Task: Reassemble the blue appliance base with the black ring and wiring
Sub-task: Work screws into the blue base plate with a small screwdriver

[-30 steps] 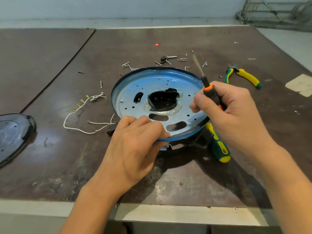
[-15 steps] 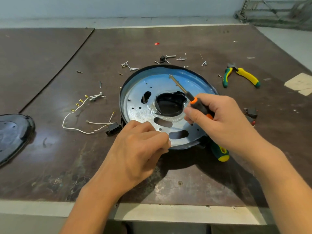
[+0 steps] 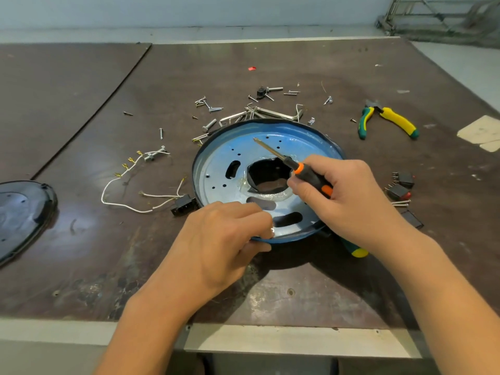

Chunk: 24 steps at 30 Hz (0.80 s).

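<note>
Presently, table (image 3: 81,239): brown, scuffed, bears everything.
Base (image 3: 221,185): blue, on table, mid-scene; black ring (image 3: 193,171) round its rim.
Left hand (image 3: 224,239): pinches base's near rim.
Right hand (image 3: 351,196): clenched round screwdriver (image 3: 311,178), tip over base's far half.
Wiring (image 3: 127,207): white, loose, just left of base.
Pliers (image 3: 389,119): yellow-green, far right of base.
Screws (image 3: 211,106): scattered beyond base.
</note>
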Each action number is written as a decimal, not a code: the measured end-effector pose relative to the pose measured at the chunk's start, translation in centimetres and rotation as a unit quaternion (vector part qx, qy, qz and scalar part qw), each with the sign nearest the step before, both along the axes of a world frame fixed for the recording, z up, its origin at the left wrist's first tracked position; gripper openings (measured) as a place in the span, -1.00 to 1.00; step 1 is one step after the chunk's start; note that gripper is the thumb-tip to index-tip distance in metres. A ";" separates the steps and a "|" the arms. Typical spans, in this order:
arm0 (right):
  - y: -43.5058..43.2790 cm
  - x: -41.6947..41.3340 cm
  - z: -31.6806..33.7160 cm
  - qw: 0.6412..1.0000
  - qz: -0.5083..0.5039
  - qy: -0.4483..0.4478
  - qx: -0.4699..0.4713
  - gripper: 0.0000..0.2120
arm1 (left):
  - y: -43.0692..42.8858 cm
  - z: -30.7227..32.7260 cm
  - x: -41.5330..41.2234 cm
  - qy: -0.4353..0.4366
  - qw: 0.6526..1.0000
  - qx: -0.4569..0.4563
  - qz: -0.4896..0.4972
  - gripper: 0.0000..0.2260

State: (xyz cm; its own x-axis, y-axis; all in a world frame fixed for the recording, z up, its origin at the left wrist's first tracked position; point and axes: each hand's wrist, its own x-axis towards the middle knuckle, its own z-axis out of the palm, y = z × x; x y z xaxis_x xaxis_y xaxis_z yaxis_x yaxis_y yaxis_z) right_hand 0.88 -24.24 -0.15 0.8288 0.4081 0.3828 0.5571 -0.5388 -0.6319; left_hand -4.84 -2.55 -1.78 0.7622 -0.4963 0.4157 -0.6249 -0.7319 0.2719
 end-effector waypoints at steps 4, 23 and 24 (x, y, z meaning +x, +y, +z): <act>0.4 -0.2 0.2 0.999 -0.003 -0.040 -0.017 -0.85 | 0.1 0.1 0.0 0.017 1.000 -0.004 0.008 -0.85; 3.2 -1.0 1.3 0.977 0.006 0.170 -0.125 -0.77 | 0.2 -0.1 0.3 0.019 0.999 0.040 0.004 -0.85; 3.4 -0.9 1.3 0.976 0.002 0.167 -0.137 -0.78 | 0.2 -0.1 0.2 0.019 0.999 0.041 0.002 -0.85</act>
State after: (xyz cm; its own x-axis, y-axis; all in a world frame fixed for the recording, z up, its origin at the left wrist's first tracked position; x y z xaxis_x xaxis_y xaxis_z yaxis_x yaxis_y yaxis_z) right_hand -0.06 -20.89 1.15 0.8872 0.4602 -0.0324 0.3469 -0.7117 -0.6108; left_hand -4.61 -2.37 -1.85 0.7787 -0.5239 0.3453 -0.6120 -0.7554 0.2341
